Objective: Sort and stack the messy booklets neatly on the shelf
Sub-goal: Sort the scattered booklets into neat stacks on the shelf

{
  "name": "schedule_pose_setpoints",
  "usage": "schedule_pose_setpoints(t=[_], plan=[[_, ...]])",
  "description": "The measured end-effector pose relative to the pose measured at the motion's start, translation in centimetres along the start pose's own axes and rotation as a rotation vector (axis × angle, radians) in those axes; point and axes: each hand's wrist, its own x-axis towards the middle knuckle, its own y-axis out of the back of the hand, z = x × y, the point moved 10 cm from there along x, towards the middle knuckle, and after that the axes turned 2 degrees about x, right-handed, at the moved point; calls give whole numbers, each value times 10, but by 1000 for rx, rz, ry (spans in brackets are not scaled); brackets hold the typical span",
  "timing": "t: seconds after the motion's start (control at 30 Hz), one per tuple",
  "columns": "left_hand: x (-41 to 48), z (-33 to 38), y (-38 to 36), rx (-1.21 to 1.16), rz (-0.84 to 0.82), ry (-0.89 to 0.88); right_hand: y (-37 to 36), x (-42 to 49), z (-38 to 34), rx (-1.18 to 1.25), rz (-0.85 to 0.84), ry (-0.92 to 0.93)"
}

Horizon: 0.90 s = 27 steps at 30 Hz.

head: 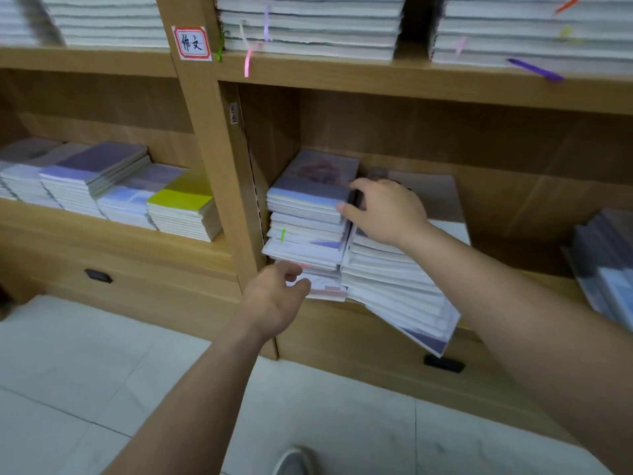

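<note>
From my remote seat I see two piles of booklets in the middle bay of the shelf (376, 80). The left stack (305, 234) stands at the bay's left end, against the upright divider, its layers ragged and out of line. The right stack (394, 279) touches it and slumps forward, its lower booklets fanning out past the shelf's front edge. My right hand (383, 210) clasps the upper right edge of the left stack, thumb at the front and fingers curled over the top. My left hand (274, 296) hovers at that stack's bottom front corner, fingers loosely curled; the blur leaves me unsure whether it touches the lowest booklet. Neater piles (102, 186) fill the bay to the left.
</note>
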Motion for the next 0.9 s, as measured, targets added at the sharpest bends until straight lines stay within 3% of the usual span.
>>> schedule_pose_setpoints(t=[0.13, 0.27, 0.33, 0.4, 0.47, 0.6, 0.9], plan=[[0, 15, -31, 52, -73, -14, 36, -70, 61, 133, 89, -34], [-8, 22, -59, 130, -140, -25, 38, -142, 147, 182, 128, -214], [-17, 28, -73, 202, -188, -35, 8, -169, 185, 210, 24, -341], [-26, 36, -89, 307, -240, -92, -36, -192, 203, 262, -196, -443], [-37, 44, -107, 394, -291, -150, -70, -210, 202, 263, -363, -477], [-53, 67, -143, 515, -378, -290, -105, -226, 175, 385, -432, -533], [-42, 85, -184, 567, -369, -329, -138, -222, 147, 995, -173, -703]])
